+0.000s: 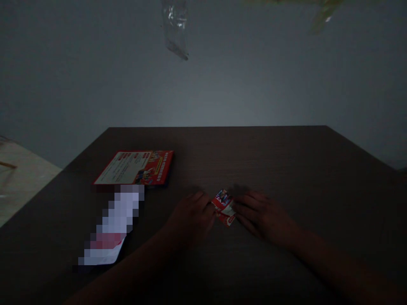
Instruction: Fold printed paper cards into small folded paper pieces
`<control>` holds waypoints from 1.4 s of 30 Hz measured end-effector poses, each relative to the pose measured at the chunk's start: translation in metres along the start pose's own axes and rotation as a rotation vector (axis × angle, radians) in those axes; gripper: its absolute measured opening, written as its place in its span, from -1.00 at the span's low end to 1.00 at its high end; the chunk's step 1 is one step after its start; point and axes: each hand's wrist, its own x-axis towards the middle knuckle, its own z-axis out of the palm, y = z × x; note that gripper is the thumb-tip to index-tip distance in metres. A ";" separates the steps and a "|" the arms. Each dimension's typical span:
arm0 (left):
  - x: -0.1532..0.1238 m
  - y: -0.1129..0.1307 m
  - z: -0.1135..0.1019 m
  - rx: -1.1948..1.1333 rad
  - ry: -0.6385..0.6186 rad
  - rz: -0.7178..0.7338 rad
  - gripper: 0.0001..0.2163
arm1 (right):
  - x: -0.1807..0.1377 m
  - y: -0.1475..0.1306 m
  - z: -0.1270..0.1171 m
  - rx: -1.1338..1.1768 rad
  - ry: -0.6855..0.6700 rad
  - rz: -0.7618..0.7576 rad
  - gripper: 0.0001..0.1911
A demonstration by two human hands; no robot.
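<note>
The left hand (195,218) should steady the near edge of the folded printed paper (224,207) between both hands; the right hand (265,218), opposite, should press evenly. In this dimness I cannot tell whether either pinches or merely touches.

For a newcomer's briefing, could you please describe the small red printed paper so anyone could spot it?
On the dark brown table, find the bare left hand and bare right hand. Between them is the small red printed paper, far smaller than the flat red-bordered printed item at left.
</note>
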 end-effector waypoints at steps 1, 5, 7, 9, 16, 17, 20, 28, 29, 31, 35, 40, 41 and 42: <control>-0.002 -0.001 0.001 0.000 0.014 -0.022 -0.83 | 0.000 0.000 0.000 0.004 0.010 0.002 -0.79; -0.003 -0.002 0.004 -0.030 0.060 -0.070 -0.82 | 0.001 0.000 0.000 0.029 0.056 0.029 -0.77; -0.001 -0.002 0.004 -0.043 0.068 -0.092 -0.83 | 0.001 0.000 0.000 0.047 0.070 0.052 -0.76; -0.001 -0.003 0.003 -0.057 0.070 -0.109 -0.83 | 0.001 0.001 0.000 0.064 0.073 0.072 -0.76; -0.002 -0.009 0.007 -0.144 0.078 -0.155 -0.82 | 0.002 0.003 -0.001 0.106 0.065 0.070 -0.78; -0.002 -0.009 0.007 -0.152 0.079 -0.156 -0.82 | 0.002 0.003 -0.001 0.119 0.056 0.072 -0.78; -0.001 -0.007 0.005 -0.168 0.073 -0.176 -0.82 | 0.003 0.003 0.000 0.152 0.072 0.091 -0.79; 0.001 -0.002 0.003 -0.168 0.022 -0.262 -0.82 | 0.009 0.000 0.003 0.258 0.074 0.217 -0.83; 0.001 -0.002 0.004 -0.162 0.021 -0.269 -0.82 | 0.010 -0.001 0.003 0.269 0.070 0.234 -0.84; 0.001 0.000 0.005 -0.153 0.021 -0.274 -0.81 | 0.011 -0.002 0.002 0.283 0.067 0.259 -0.85; 0.002 0.003 0.006 -0.119 0.032 -0.299 -0.79 | 0.014 -0.003 0.002 0.314 0.055 0.327 -0.84; 0.004 0.008 0.008 -0.056 0.043 -0.340 -0.74 | 0.018 -0.004 0.001 0.354 0.038 0.412 -0.83; 0.004 0.008 0.008 -0.042 0.044 -0.343 -0.73 | 0.019 -0.005 0.001 0.354 0.027 0.427 -0.82; 0.005 0.009 0.009 -0.026 0.044 -0.344 -0.73 | 0.020 -0.005 0.000 0.349 0.018 0.441 -0.81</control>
